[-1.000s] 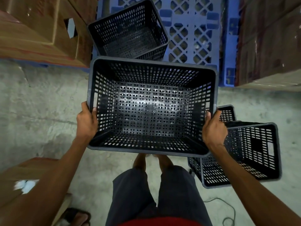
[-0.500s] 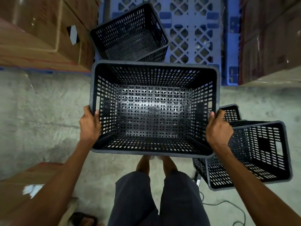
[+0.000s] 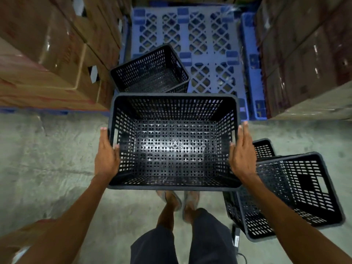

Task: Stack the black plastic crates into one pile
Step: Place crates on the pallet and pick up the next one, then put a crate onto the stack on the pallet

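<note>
Now the left hand (image 3: pixel 106 157) and right hand (image 3: pixel 242 155) press straight fingers (image 3: pixel 104 134) flat against the carried crate (image 3: pixel 173 149), its long axis crosswise, with the pallet crate (image 3: pixel 150 73) just ahead-left, slightly skewed.

Dim, cool warehouse light. Overhead source throws white glare on bottom of crate (image 3: pixel 171 149). Soft shadows on concrete floor (image 3: pixel 47 159). Centre fairly sharp. Strong wide-angle bending at edges: cardboard boxes (image 3: pixel 47 54) lean and smear. Lower corners blurred.
</note>
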`<state>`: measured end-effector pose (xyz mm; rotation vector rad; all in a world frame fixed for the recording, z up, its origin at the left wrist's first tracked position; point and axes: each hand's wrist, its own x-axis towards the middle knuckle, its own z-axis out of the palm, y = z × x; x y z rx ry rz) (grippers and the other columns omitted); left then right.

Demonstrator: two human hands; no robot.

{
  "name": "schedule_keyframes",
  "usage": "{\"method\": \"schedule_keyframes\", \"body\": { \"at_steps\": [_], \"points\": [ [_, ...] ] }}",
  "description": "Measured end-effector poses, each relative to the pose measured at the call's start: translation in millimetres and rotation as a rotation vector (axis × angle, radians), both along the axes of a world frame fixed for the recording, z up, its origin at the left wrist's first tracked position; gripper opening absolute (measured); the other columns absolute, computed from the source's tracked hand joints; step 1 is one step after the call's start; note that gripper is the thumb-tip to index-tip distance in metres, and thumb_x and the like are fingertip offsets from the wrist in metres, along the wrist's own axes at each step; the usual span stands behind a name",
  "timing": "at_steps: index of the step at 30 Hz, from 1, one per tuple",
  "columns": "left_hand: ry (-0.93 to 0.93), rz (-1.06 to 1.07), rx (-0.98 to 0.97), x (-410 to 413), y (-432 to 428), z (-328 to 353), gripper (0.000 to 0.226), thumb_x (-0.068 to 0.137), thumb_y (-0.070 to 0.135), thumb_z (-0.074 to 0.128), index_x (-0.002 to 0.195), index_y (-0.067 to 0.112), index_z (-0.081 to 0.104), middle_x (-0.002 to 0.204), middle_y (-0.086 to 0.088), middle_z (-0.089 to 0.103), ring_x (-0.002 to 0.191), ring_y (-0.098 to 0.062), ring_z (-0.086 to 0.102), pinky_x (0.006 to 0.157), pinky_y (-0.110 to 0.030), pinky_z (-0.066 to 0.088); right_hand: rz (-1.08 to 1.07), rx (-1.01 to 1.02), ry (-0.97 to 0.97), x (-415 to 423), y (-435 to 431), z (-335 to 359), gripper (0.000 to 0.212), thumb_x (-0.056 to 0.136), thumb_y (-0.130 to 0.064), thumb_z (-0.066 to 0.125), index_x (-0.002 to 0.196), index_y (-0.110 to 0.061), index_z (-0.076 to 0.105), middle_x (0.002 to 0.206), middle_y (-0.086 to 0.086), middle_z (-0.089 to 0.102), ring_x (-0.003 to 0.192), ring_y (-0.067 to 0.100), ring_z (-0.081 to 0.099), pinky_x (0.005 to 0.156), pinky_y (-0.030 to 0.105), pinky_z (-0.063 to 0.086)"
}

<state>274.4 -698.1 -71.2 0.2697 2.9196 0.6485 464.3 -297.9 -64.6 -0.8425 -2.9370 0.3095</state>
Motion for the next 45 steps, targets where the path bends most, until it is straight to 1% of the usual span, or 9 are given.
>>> {"method": "schedule_keyframes", "body": {
  "at_steps": [3, 6, 11, 19, 23, 25, 29, 39, 45],
  "points": [
    [0.069, -0.235, -0.084, 8.8, -7.4, 1.1, 0.069, 0.1, 0.035, 0.032, 0.157, 0.016, -0.002, 0.166, -0.002, -0.006, 0.153, -0.027, 0.009, 0.116, -0.039, 0.027, 0.118, 0.003, -0.068, 4.7, 1.0, 0.2, 0.065, 0.102, -0.029, 0.034, 0.154, 0.0, 0.009, 0.164, 0.011, -0.003, 0.152, 0.024, 0.001, 0.112, 0.041, 0.037],
    [0.077, -0.298, -0.17, 15.4, -18.3, 0.5, 0.067, 0.1, 0.033, 0.03, 0.157, 0.009, 0.003, 0.165, -0.007, -0.006, 0.153, -0.027, -0.003, 0.122, -0.046, 0.017, 0.152, 0.017, -0.127, 3.4, 4.5, -1.4, 0.071, 0.101, -0.033, 0.036, 0.154, 0.002, 0.003, 0.163, 0.015, -0.009, 0.151, 0.027, -0.008, 0.116, 0.045, 0.031],
    [0.117, -0.29, -0.189, 10.4, -15.8, -8.9, 0.065, 0.1, 0.03, 0.032, 0.157, 0.011, 0.005, 0.166, -0.007, -0.003, 0.153, -0.025, -0.003, 0.122, -0.048, 0.014, 0.146, 0.027, -0.114, -0.2, 9.1, -12.7, 0.074, 0.099, -0.03, 0.039, 0.152, 0.007, 0.004, 0.162, 0.021, -0.007, 0.151, 0.032, -0.009, 0.121, 0.045, 0.019],
    [0.129, -0.316, -0.211, 9.9, -18.0, -16.8, 0.067, 0.1, 0.031, 0.034, 0.157, 0.011, 0.004, 0.166, -0.008, -0.005, 0.153, -0.027, -0.004, 0.123, -0.045, 0.013, 0.121, -0.013, -0.07, -0.8, 11.5, -18.4, 0.072, 0.1, -0.032, 0.034, 0.154, 0.002, 0.002, 0.164, 0.014, -0.005, 0.151, 0.029, -0.007, 0.122, 0.038, 0.012],
    [-0.012, -0.238, -0.276, 18.7, -5.7, 6.0, 0.072, 0.096, 0.024, 0.04, 0.156, 0.005, 0.005, 0.165, -0.012, -0.004, 0.153, -0.03, -0.003, 0.123, -0.047, 0.01, 0.124, 0.009, -0.147, 4.7, 10.9, -6.1, 0.074, 0.099, -0.035, 0.038, 0.154, 0.001, 0.005, 0.164, 0.014, -0.005, 0.151, 0.031, -0.008, 0.123, 0.041, 0.01],
    [-0.122, -0.173, -0.25, 22.9, 7.4, 24.3, 0.074, 0.095, 0.022, 0.046, 0.156, 0.004, 0.007, 0.164, -0.013, -0.001, 0.153, -0.031, -0.001, 0.124, -0.044, 0.009, 0.124, 0.004, -0.188, 6.5, 11.8, 2.9, 0.072, 0.099, -0.037, 0.036, 0.154, 0.001, 0.01, 0.164, 0.015, -0.001, 0.151, 0.032, -0.007, 0.122, 0.046, 0.01],
    [-0.167, -0.072, -0.122, 26.9, 23.1, 82.4, 0.07, 0.095, 0.019, 0.051, 0.155, 0.005, 0.016, 0.163, -0.016, 0.009, 0.153, -0.031, 0.003, 0.124, -0.037, 0.009, 0.121, -0.075, -0.214, -7.7, 1.1, 36.4, 0.069, 0.1, -0.038, 0.036, 0.152, 0.003, 0.018, 0.162, 0.018, 0.004, 0.151, 0.033, -0.006, 0.121, 0.05, 0.008],
    [-0.171, 0.101, 0.114, -60.3, 10.1, 163.8, 0.062, 0.101, 0.026, 0.045, 0.155, 0.012, 0.019, 0.165, -0.003, 0.012, 0.153, -0.019, 0.002, 0.121, -0.038, 0.014, 0.229, -0.208, -0.056, -181.9, -28.0, 111.1, 0.065, 0.103, -0.042, 0.03, 0.155, -0.006, 0.015, 0.164, 0.009, 0.001, 0.151, 0.025, -0.007, 0.123, 0.04, 0.004],
    [-0.228, 0.225, 0.177, -180.3, 15.8, 143.9, 0.056, 0.098, 0.023, 0.051, 0.151, 0.013, 0.035, 0.155, -0.013, 0.038, 0.146, -0.028, 0.032, 0.116, -0.038, 0.029, 0.269, -0.233, -0.127, -317.5, -25.3, 102.7, 0.067, 0.103, -0.041, 0.035, 0.156, -0.007, 0.011, 0.164, 0.01, 0.005, 0.152, 0.028, -0.002, 0.121, 0.044, 0.012]
  ]
}}
